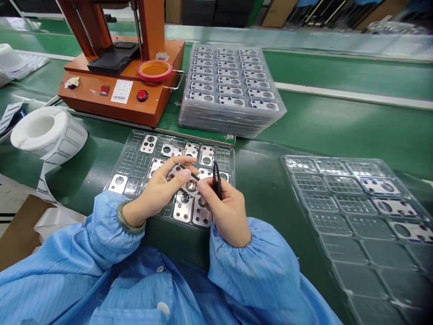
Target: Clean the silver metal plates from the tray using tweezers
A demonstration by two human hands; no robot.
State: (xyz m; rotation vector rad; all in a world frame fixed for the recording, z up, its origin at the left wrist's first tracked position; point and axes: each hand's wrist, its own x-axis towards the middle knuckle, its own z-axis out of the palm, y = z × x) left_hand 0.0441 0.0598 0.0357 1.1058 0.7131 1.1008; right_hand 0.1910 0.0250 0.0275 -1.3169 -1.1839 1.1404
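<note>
My left hand (pixel 157 192) grips a small metal plate (pixel 178 175) with round holes, thumb on top and fingers behind. Black tweezers (pixel 217 180) stand tips-up in my right hand (pixel 228 207), whose thumb and index finger also meet the plate's right edge. Both hands are above a clear plastic tray (pixel 130 161) on the green bench. Several similar metal plates, such as the plate (pixel 183 208) near the front, lie in its compartments at differing angles. My hands hide part of the tray.
An orange press (pixel 111 97) carries a tape roll (pixel 154 71) at the back left. Beside it rises a stack of filled trays (pixel 232 90). A label roll (pixel 49 131) sits left. Another clear tray (pixel 352 225), at right, holds a few plates in its right column.
</note>
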